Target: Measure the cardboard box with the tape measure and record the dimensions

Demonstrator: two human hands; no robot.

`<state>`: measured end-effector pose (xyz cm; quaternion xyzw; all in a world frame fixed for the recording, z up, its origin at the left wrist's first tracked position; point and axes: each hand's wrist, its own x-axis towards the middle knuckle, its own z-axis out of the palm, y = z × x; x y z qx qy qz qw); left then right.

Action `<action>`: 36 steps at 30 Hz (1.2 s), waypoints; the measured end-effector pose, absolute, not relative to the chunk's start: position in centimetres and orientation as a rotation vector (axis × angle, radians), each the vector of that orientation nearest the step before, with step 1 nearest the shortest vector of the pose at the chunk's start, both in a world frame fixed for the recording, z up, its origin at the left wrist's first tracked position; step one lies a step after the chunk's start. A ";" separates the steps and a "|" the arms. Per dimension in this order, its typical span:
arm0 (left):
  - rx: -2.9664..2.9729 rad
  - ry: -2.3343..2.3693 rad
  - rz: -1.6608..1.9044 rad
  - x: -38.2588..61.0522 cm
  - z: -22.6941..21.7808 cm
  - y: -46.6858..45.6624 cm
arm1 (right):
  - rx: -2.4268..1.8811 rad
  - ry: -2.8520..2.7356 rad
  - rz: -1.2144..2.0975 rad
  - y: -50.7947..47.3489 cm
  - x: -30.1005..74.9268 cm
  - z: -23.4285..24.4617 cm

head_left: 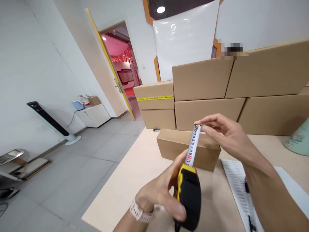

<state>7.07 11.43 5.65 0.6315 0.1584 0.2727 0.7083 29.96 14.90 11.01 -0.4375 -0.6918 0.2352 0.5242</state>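
My left hand is wrapped round a black and yellow tape measure, held above the table. A short length of its white blade sticks out, numbers facing me. At the blade's metal end, my right hand pinches the tip between thumb and fingers. Behind the blade a small long cardboard box lies on the table, partly covered by the tape and my hands. Whether the blade touches that box I cannot tell.
Large cardboard boxes are stacked along the table's back. Printed paper and a pen lie under my right forearm. A pale green container stands at the right. The table's left edge drops to a tiled floor.
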 end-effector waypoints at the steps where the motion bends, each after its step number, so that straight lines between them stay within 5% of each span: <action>1: 1.592 0.433 0.606 6.7 6.3 11.0 | -1.031 -1.649 0.508 13.8 30.3 11.4; 10: 2.530 0.900 -0.196 2.4 8.8 8.4 | -1.073 -2.293 0.223 7.9 33.8 12.7; 19: 2.674 0.847 -0.491 1.3 5.4 9.2 | -1.396 -2.085 -0.243 9.0 32.8 5.5; 29: 2.644 0.722 -0.493 1.5 3.9 10.1 | -1.448 -2.329 0.613 3.9 29.8 -0.3; 36: 2.586 0.616 -0.478 2.1 4.0 11.7 | -1.346 -2.215 0.787 4.0 29.8 -1.8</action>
